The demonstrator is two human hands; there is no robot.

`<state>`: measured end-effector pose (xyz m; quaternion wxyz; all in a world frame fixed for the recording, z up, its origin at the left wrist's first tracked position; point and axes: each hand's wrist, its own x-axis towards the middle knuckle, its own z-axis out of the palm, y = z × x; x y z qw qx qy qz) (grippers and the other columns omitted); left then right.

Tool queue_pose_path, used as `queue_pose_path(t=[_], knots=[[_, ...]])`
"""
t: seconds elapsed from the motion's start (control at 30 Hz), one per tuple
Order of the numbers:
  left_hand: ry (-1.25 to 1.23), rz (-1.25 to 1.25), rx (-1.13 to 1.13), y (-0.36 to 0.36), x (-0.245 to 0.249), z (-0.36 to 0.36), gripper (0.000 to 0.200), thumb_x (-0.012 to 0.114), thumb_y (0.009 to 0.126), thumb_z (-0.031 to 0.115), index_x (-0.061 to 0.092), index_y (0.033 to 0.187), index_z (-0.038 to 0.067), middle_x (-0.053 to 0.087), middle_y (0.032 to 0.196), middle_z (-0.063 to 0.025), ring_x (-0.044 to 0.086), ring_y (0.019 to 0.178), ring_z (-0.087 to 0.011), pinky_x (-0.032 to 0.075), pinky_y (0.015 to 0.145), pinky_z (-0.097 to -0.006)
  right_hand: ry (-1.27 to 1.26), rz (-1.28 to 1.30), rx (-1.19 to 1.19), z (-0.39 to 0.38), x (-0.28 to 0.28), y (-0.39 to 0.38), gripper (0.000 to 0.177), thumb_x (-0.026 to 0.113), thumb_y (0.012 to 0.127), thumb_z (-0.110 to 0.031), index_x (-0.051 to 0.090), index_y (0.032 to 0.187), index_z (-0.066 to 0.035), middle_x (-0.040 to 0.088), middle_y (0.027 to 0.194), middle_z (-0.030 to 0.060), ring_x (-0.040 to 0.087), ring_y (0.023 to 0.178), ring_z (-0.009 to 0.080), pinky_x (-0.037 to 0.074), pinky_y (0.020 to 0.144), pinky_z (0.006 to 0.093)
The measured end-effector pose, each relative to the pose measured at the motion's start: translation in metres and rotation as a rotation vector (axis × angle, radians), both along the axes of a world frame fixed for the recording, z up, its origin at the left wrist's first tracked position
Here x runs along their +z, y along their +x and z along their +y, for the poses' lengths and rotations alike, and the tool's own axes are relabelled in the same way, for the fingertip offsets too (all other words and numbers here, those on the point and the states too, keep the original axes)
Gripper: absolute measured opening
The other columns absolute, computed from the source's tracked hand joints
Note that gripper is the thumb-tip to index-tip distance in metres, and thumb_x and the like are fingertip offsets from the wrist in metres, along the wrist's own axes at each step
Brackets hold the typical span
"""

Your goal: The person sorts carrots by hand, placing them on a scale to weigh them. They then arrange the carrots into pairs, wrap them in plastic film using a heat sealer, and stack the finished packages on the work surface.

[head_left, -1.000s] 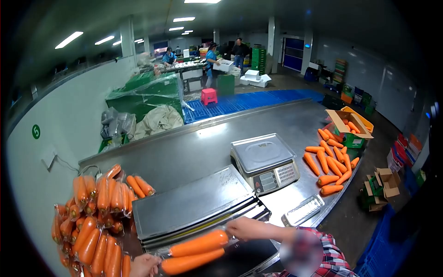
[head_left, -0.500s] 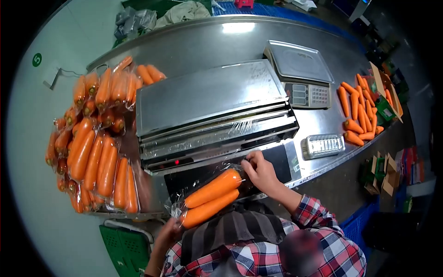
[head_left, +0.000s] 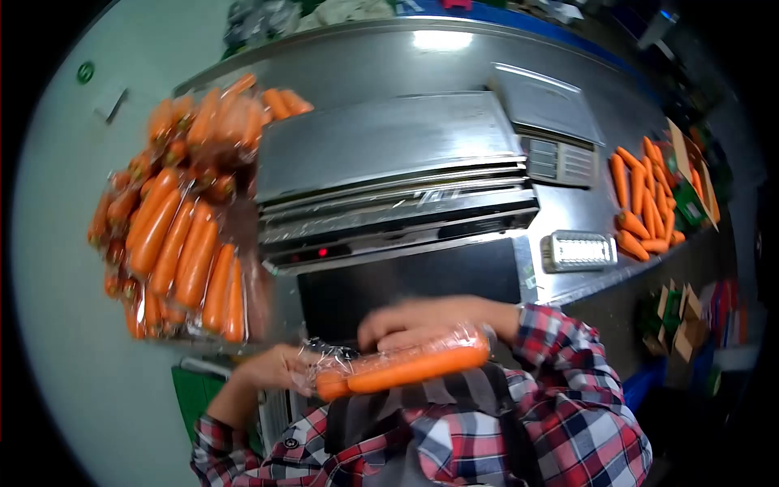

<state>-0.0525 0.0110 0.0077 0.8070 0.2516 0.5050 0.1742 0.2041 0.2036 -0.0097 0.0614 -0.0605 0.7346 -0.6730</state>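
wrapped carrots [head_left: 422,367]: swung more level since the earlier frame, now just before the striped apron [head_left: 398,399]; orange, smooth, shiny under clear film [head_left: 323,355] that crumples at the left end.
left hand [head_left: 277,368]: fingers pinching that crumpled end.
right hand [head_left: 418,318]: shifted from past the right end to the carrots' far side; blurred, so finger spread and contact cannot be told.
wrapping: seemingly well along, film being round them.
black plate [head_left: 406,280]: beyond, below the metal machine [head_left: 381,146].
bench [head_left: 357,61]: bagged carrots [head_left: 187,252] left, loose carrots [head_left: 641,195] right.
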Motion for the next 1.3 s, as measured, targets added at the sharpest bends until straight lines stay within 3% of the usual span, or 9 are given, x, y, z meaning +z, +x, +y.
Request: queue_pose_path(t=[0.07,0.17,0.27,0.43,0.5,0.6,0.7,0.83,1.3], knots=[[0.875,-0.016,0.01,-0.026,0.009,0.025,0.024,0.073,0.071,0.004,0.067,0.094,0.002,0.065,0.1,-0.0128,0.061,0.099,-0.0197,0.049,0.085,-0.0348,-0.17,-0.124,0.036,-0.015,0.002,0.004,0.04,0.04,0.095,-0.03,0.052,0.117,0.0,0.055,0.117,0.0181,0.052,0.112,0.0304,0.041,0.093,0.0358],[0.746,0.353,0.664,-0.014,0.047,0.062,0.009,0.07,0.076,0.01,0.064,0.075,0.003,0.064,0.081,-0.0052,0.059,0.074,-0.0097,0.049,0.067,-0.0251,-0.158,-0.038,0.186,-0.013,-0.008,-0.006,0.038,0.041,0.094,-0.025,0.049,0.121,0.001,0.053,0.121,0.0184,0.051,0.113,0.0326,0.041,0.094,0.0351],[0.888,0.468,0.346,0.072,0.062,0.09,0.009,0.068,0.079,0.011,0.066,0.076,0.003,0.06,0.068,0.0023,0.054,0.062,-0.0058,0.045,0.058,-0.0214,-0.28,-0.24,0.097,-0.016,0.023,-0.003,0.039,0.045,0.093,-0.024,0.048,0.124,0.001,0.053,0.122,0.0156,0.051,0.114,0.0291,0.042,0.095,0.0338],[1.029,-0.225,-0.023,0.096,0.015,0.077,0.045,0.062,0.085,0.009,0.048,0.128,0.011,0.044,0.131,-0.0075,0.047,0.115,-0.0136,0.04,0.094,-0.0271,-0.149,-0.174,-0.189,-0.009,0.003,0.006,0.047,0.039,0.098,-0.033,0.042,0.13,0.002,0.049,0.127,0.0171,0.048,0.12,0.0243,0.04,0.1,0.033],[0.633,-0.544,0.175,0.089,0.009,0.063,0.046,0.047,0.093,0.019,0.036,0.137,0.01,0.038,0.139,-0.0065,0.038,0.126,-0.0167,0.032,0.104,-0.0305,-1.245,-0.34,-0.597,-0.019,-0.008,0.023,0.059,0.034,0.096,-0.046,0.044,0.129,0.002,0.049,0.129,0.0181,0.048,0.12,0.0287,0.042,0.099,0.0391],[-0.095,-1.056,0.757,0.084,-0.005,0.044,0.056,0.026,0.099,0.041,0.028,0.141,0.005,0.032,0.144,-0.0093,0.035,0.131,-0.0206,0.027,0.11,-0.0337,-0.959,-0.249,-0.778,-0.024,-0.02,0.052,0.054,0.036,0.096,-0.044,0.049,0.121,0.003,0.054,0.121,0.0174,0.055,0.109,0.0252,0.046,0.093,0.0354],[0.292,-0.976,0.672,0.043,-0.019,0.007,0.056,0.032,0.098,0.042,0.037,0.137,0.002,0.032,0.144,-0.0129,0.038,0.128,-0.0193,0.029,0.107,-0.0321,-0.62,-0.289,-1.013,-0.033,-0.02,0.047,0.045,0.042,0.094,-0.042,0.056,0.1,0.0,0.061,0.094,0.0115,0.061,0.085,0.0194,0.049,0.08,0.0307],[0.387,0.193,0.643,0.038,-0.021,-0.016,0.038,0.049,0.095,0.029,0.057,0.112,-0.004,0.063,0.102,-0.007,0.057,0.094,-0.0113,0.043,0.087,-0.0238,-0.527,-0.283,-1.093,-0.037,0.001,0.02,0.041,0.043,0.094,-0.044,0.053,0.088,-0.005,0.056,0.082,0.0052,0.058,0.075,0.0146,0.049,0.071,0.0289],[0.863,0.23,1.652,-0.247,0.042,0.118,0.041,0.047,0.093,0.026,0.044,0.125,0.001,0.061,0.102,-0.0097,0.06,0.092,-0.0212,0.052,0.08,-0.0359,-0.49,-0.178,-1.112,-0.023,-0.027,0.038,0.028,0.042,0.098,-0.022,0.054,0.114,-0.002,0.064,0.095,0.0109,0.063,0.08,0.0151,0.051,0.072,0.0253]])
